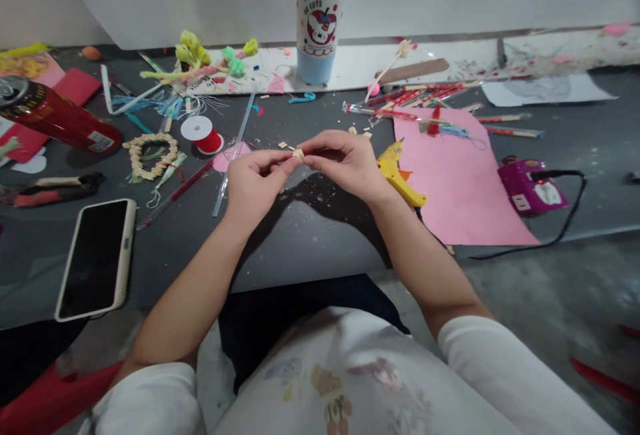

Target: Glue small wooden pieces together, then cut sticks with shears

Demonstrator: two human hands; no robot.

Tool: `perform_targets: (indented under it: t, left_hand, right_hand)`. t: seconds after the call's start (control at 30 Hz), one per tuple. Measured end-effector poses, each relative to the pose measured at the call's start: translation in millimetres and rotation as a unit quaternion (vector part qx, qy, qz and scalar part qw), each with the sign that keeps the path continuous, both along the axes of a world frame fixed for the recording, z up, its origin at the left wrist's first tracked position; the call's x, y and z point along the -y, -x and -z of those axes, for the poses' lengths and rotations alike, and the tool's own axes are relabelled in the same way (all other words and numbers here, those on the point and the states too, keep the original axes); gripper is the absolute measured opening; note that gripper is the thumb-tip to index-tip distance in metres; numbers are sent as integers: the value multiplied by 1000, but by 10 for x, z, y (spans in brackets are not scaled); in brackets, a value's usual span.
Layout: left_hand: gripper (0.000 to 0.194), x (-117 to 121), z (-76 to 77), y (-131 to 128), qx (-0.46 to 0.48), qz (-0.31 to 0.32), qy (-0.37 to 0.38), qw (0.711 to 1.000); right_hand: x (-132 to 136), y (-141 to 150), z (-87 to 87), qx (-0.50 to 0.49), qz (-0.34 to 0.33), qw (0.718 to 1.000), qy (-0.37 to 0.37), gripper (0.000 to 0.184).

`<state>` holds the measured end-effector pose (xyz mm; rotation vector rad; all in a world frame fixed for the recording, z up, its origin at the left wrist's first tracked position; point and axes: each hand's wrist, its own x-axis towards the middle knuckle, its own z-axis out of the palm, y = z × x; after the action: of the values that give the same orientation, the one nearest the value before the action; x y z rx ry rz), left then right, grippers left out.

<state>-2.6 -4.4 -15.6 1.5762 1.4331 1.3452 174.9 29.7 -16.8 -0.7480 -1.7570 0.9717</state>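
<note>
My left hand (260,182) and my right hand (345,160) meet over the dark table, fingertips pinched on a small cluster of pale wooden pieces (299,154). How the pieces join is too small to make out. Several loose wooden bits (283,145) lie just behind my fingers. A clear glue stick (235,152) lies by my left hand, over a pink round piece. Beside my right wrist rests a yellow hot glue gun (400,172), partly on a pink sheet (455,182).
A white bottle (321,22) stands at the back. To the left are a red thread spool (203,135), a beaded wooden ring (151,155), a phone (95,255), pliers (53,188) and a red can (55,115). At right sits a purple power adapter (533,186) with a black cable.
</note>
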Motion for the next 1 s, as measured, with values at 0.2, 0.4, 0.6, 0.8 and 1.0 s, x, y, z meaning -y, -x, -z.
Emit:
perform_targets:
  t: [0.2, 0.4, 0.6, 0.8, 1.0]
  left_hand:
    - [29, -45, -14, 2, 67, 27, 69, 995]
    - [20, -48, 45, 24, 14, 27, 24, 999]
    - [13, -7, 34, 20, -65, 7, -37, 997]
    - [13, 44, 28, 14, -134, -16, -110, 985]
    - [14, 64, 59, 30, -183, -15, -139, 973]
  right_hand:
    - [-5, -7, 2, 22, 5, 1000, 3, 29]
    - [-17, 0, 22, 5, 3, 1000, 13, 28]
    - [-41, -10, 36, 8, 1, 1000, 16, 25]
    - [-54, -9, 44, 8, -9, 1000, -1, 19]
    - [-51, -4, 58, 31, 4, 999, -36, 14]
